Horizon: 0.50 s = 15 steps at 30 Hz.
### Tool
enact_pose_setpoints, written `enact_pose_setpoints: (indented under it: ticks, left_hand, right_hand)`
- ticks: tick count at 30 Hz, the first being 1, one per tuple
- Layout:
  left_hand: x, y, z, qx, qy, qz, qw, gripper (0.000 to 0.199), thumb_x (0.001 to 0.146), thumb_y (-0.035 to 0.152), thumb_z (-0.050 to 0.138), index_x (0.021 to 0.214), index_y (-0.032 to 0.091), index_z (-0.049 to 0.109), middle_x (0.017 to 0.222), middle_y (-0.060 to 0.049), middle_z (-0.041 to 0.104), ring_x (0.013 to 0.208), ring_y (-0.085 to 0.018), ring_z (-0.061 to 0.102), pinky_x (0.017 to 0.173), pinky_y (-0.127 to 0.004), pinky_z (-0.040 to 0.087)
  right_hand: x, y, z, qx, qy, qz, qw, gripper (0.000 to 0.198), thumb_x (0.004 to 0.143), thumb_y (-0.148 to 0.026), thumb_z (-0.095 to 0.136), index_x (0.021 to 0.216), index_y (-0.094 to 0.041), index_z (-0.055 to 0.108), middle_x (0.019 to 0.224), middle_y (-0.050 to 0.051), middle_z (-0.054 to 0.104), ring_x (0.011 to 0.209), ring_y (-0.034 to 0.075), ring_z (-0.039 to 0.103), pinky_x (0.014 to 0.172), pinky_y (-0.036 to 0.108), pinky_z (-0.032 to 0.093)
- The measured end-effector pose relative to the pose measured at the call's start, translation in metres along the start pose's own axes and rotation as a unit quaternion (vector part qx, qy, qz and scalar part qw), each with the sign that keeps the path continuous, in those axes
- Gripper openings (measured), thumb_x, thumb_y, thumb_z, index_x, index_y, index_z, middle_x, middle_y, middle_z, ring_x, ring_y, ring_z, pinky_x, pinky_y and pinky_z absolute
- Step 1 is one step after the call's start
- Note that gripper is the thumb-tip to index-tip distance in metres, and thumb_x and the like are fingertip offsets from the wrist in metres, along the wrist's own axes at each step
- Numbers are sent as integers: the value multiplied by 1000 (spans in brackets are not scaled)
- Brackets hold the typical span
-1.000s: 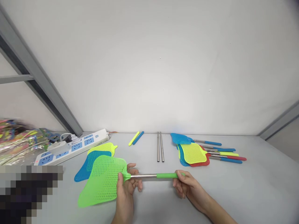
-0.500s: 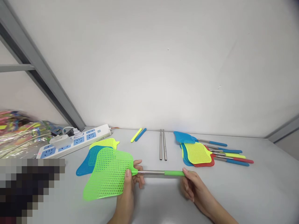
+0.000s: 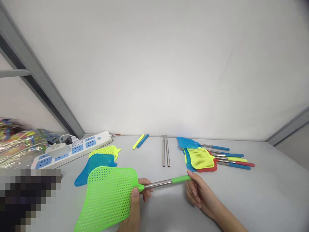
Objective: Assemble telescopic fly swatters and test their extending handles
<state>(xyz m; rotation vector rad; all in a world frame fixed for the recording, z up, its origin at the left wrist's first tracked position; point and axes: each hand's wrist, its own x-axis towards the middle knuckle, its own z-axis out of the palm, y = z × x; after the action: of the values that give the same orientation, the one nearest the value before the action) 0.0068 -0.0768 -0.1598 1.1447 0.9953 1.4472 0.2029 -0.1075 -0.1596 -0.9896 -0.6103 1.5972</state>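
A bright green fly swatter [image 3: 109, 196] with a metal rod and green grip is held above the table between both hands. My left hand [image 3: 135, 206] grips it where the mesh head meets the rod, thumb in front and fingers behind. At the far end of the grip, my right hand [image 3: 200, 190] pinches the tip between thumb and fingers. Beyond the green head lie loose swatter heads, one blue [image 3: 84, 174] and one yellow [image 3: 117, 151]. Two metal rods [image 3: 163, 151] and two grip sleeves, yellow [image 3: 138, 141] and blue [image 3: 143, 141], lie near the wall.
At the right is a pile of complete fly swatters [image 3: 201, 158] in blue, yellow and red, handles pointing right. A white power strip [image 3: 72, 149] with plugs runs along the left. Behind it sit plastic-wrapped goods [image 3: 21, 141]. A white wall [image 3: 154, 71] closes off the back.
The green swatter's head has come lower and nearer with my left hand, so the rod now slants up to the right. My right hand keeps its pinch on the grip end. The view shifted slightly.
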Motion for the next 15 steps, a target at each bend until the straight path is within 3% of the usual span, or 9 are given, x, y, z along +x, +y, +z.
enact_pose_setpoints:
  ticks: [3, 8, 11, 15]
  left_hand:
    - [4, 4, 2, -13, -31, -42, 999, 36, 74, 51, 44, 73, 18, 57, 54, -2, 55, 44, -12, 47, 42, -24, 38]
    - [9, 9, 2, -44, -24, -113, 992, 33, 75, 49, 44, 73, 17, 53, 49, 1, 52, 42, -11, 46, 40, -22, 37]
    - [10, 5, 3, -45, -30, -129, 990, 32, 75, 49, 44, 77, 17, 52, 49, 2, 52, 41, -11, 45, 40, -22, 37]
    - [8, -3, 5, -36, -31, -144, 988, 28, 68, 46, 56, 75, 19, 54, 45, 3, 50, 35, -10, 41, 34, -21, 34]
  right_hand:
    - [0, 0, 0, -34, 14, 2, 999, 53, 80, -48, 37, 38, -15, 42, 26, -6, 30, 23, 5, 27, 31, 19, 16]
    - [-2, 2, 2, -64, 18, -22, 998, 50, 78, -52, 37, 53, -12, 55, 35, -2, 44, 28, 7, 37, 33, 19, 26]
    - [-2, 1, 2, -31, 1, -25, 999, 36, 79, -44, 44, 69, -12, 59, 49, -1, 52, 32, 5, 39, 33, 18, 27]
    - [-2, -3, 0, 19, 30, -17, 999, 21, 78, -30, 53, 91, -15, 59, 69, 1, 59, 46, 5, 47, 39, 16, 32]
